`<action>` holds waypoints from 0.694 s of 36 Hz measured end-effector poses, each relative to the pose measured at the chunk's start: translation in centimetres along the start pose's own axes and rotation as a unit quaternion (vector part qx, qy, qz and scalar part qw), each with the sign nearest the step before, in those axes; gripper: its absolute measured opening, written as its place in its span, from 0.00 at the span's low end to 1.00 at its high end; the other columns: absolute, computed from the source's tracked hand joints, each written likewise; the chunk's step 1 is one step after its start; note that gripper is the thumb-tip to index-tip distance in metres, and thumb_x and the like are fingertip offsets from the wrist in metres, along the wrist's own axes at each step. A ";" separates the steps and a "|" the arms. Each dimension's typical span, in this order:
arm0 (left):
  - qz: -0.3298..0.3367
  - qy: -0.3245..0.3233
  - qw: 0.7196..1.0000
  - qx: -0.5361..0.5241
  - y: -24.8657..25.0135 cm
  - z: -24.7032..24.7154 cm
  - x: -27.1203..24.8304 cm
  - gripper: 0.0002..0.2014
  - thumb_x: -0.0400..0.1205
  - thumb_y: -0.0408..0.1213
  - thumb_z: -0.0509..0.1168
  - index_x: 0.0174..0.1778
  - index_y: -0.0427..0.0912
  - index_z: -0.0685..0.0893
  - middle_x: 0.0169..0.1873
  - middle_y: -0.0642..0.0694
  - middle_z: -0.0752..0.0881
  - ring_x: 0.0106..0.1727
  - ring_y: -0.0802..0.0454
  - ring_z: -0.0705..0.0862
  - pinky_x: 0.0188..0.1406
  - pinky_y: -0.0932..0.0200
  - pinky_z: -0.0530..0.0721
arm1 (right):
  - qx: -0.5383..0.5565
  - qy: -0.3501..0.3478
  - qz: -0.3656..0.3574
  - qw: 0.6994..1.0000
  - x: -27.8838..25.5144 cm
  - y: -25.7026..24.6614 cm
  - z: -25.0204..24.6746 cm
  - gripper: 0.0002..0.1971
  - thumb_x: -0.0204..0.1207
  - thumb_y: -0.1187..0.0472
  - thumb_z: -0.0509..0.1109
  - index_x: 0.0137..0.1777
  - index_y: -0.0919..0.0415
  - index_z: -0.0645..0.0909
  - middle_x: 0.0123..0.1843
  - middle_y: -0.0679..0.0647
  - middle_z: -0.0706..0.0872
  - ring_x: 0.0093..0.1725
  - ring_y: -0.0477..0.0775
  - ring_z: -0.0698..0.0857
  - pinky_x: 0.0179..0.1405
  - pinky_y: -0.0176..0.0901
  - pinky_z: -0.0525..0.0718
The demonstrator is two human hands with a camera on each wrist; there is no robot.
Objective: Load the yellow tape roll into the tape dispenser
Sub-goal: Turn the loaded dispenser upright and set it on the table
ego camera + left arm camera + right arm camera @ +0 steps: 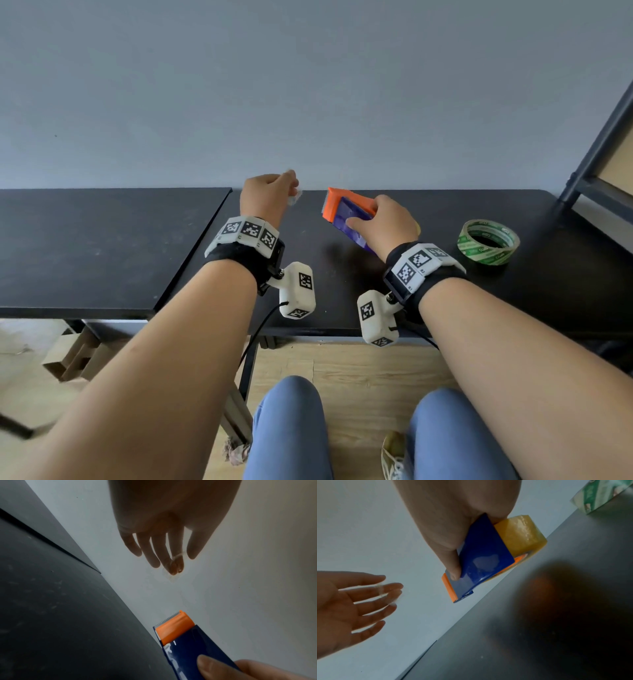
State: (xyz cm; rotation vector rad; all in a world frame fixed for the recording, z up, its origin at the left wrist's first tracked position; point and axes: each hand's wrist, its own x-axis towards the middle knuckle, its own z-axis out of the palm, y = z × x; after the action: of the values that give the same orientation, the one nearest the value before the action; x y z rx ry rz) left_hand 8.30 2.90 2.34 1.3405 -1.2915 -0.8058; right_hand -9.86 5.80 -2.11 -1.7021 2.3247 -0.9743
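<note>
My right hand (383,226) grips the blue tape dispenser (346,212) with the orange cutter head, holding it tilted just above the black table (308,291). The right wrist view shows my thumb (453,566) across the blue side (481,561) and the yellow tape roll (520,534) sitting in the dispenser body. My left hand (270,195) hovers to the left of the cutter, fingers straight and spread (359,601). A small scrap of clear tape (173,574) clings to its fingertips. The serrated blade (168,618) points toward that hand.
A green-printed tape roll (488,241) lies flat on the table right of my right hand. A second black table (102,240) adjoins on the left with a seam between. A grey wall rises right behind, and a dark shelf frame (599,137) stands at the far right.
</note>
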 end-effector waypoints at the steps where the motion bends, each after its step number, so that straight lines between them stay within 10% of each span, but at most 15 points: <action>1: -0.003 0.000 1.000 -0.007 -0.2 0.0 0.2 0.15 0.80 0.41 0.65 0.27 0.45 0.85 0.16 0.60 0.84 0.19 0.70 0.78 0.36 0.66 0.76 | -0.004 -0.007 0.005 1.000 0.0 0.0 0.3 0.17 0.69 0.44 0.70 0.50 0.54 0.77 0.40 0.48 0.84 0.43 0.58 0.84 0.43 0.46 0.77; 10: -0.012 -0.045 0.999 -0.026 -1.5 0.2 0.3 0.15 0.82 0.38 0.63 0.29 0.43 0.87 0.16 0.58 0.85 0.19 0.70 0.80 0.39 0.69 0.79 | -0.039 -0.095 -0.006 0.995 -0.4 -0.5 1.0 0.30 0.71 0.39 0.74 0.64 0.60 0.76 0.52 0.54 0.87 0.47 0.57 0.83 0.39 0.43 0.72; 13: -0.022 -0.060 0.998 -0.028 -1.7 0.5 0.2 0.15 0.81 0.37 0.64 0.29 0.43 0.87 0.17 0.57 0.85 0.23 0.66 0.81 0.39 0.70 0.79 | 0.013 -0.081 -0.002 0.997 -0.5 -0.5 0.7 0.28 0.69 0.39 0.76 0.58 0.59 0.77 0.48 0.52 0.86 0.44 0.54 0.81 0.33 0.44 0.71; 18: -0.024 -0.061 0.997 -0.041 -1.4 1.0 -0.2 0.15 0.82 0.38 0.64 0.30 0.43 0.88 0.25 0.53 0.87 0.27 0.60 0.82 0.29 0.80 0.78 | 0.149 -0.022 0.009 0.989 -0.5 -0.5 -0.2 0.17 0.71 0.46 0.73 0.54 0.55 0.82 0.52 0.49 0.87 0.54 0.55 0.86 0.59 0.54 0.83; 25: -0.022 -0.090 0.995 -0.032 0.0 2.3 -1.9 0.13 0.84 0.40 0.63 0.44 0.39 0.91 0.32 0.52 0.88 0.23 0.66 0.80 0.17 0.82 0.69 | 0.234 -0.013 -0.023 0.972 -1.4 -0.9 -2.6 0.10 0.79 0.59 0.68 0.50 0.57 0.91 0.49 0.52 0.92 0.47 0.48 0.85 0.55 0.45 0.84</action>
State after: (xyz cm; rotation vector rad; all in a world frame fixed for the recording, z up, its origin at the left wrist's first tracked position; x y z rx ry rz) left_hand 5.73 4.21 1.49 1.2720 -1.3668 -1.0090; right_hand -9.71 7.96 0.04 -1.5612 1.8453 -1.3640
